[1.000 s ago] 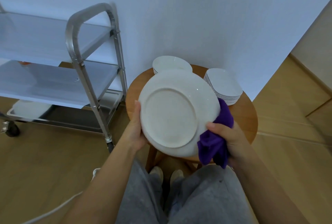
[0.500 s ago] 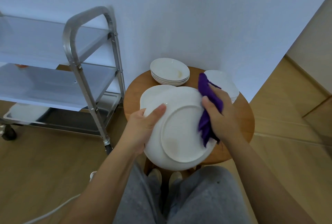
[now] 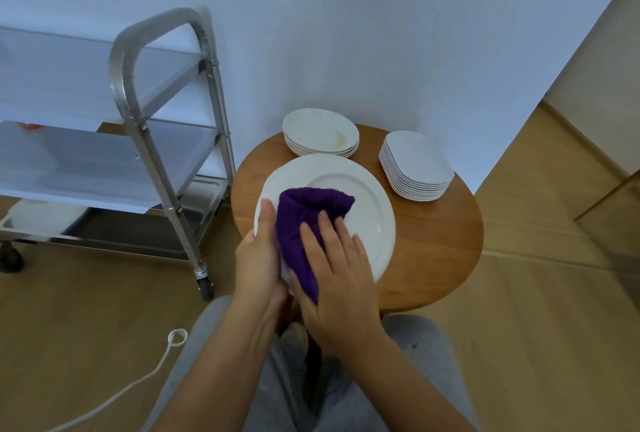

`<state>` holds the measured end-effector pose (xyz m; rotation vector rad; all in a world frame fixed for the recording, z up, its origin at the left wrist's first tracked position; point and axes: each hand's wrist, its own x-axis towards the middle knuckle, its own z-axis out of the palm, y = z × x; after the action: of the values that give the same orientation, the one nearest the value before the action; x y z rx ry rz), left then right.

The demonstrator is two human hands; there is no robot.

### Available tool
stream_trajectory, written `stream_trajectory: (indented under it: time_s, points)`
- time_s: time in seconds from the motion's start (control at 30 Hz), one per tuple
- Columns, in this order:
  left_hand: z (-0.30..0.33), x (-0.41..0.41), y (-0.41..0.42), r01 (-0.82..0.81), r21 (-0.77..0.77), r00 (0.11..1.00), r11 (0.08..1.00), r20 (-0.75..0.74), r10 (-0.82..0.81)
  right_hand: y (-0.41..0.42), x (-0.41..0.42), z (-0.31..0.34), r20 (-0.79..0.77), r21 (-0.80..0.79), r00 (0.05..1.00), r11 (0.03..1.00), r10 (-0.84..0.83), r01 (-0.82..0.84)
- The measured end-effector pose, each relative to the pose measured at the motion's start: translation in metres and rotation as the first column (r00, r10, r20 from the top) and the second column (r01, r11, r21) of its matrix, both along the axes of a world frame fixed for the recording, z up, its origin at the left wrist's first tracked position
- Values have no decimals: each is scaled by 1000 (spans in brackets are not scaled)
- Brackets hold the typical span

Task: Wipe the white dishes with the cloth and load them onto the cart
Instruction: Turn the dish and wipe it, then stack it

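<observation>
Glazed round white plate point(image 3: 363, 203), likely slippery and breakable, is gripped at its rim by the left hand point(image 3: 258, 258) while the flat-fingered right hand point(image 3: 337, 279) presses the soft purple cloth point(image 3: 304, 220) on it.

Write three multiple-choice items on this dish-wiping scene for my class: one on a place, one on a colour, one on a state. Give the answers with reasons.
1. Where does the stack of rectangular dishes stand?
A. on the round wooden table
B. on the cart
C. on the floor

2. What colour is the cloth?
A. green
B. purple
C. white

3. Which way is the large plate facing?
A. upper face towards the camera
B. underside towards the camera
C. edge-on

Answers: 1 A, it sits at the table's right; 2 B, deep purple under the right hand; 3 A, the sunken centre shows.
</observation>
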<state>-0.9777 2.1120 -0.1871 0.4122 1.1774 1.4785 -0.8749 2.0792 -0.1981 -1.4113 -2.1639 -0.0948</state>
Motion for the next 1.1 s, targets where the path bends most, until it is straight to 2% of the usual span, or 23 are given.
stream_trajectory:
  time_s: [0.1,0.23,0.4,0.5,0.63,0.8,0.87,0.93,0.97,1.0,1.07,1.1]
  points:
    - [3,-5,2,1,3,1000,1000,17,-1,3,23,-4,20,-5,998,998,-60,60]
    - [5,-6,2,15,45,996,999,-87,-11,16,41,0,-30,-146,961,953,-274,267]
    - [9,10,0,43,54,972,998,-234,-30,39,29,13,-262,-257,892,917,-369,304]
    - [13,8,4,12,55,970,998,-244,2,47,21,20,-309,-303,897,927,-317,223]
    - [10,6,6,-1,35,977,999,-212,8,44,8,22,-278,-277,956,961,-92,12]
    - [4,-7,7,-29,22,995,999,-99,31,19,12,3,-235,-155,960,970,150,-189]
    - [4,-16,8,-51,49,996,997,-71,55,12,26,-11,-208,-100,961,974,180,-204]
    - [6,-21,10,-64,107,987,992,-140,79,12,38,-23,-246,-86,961,984,129,-154]
    - [8,-22,10,-73,140,974,987,-204,101,14,39,-26,-342,-135,937,983,71,-124]
    - [10,-21,11,-77,170,950,982,-287,124,16,38,-24,-491,-223,871,969,-19,-104]
    - [14,-16,9,-43,239,858,970,-488,159,25,33,-12,-753,-449,591,883,-291,-137]
    - [17,-13,7,-2,272,805,962,-571,163,31,31,-3,-806,-530,413,829,-425,-181]
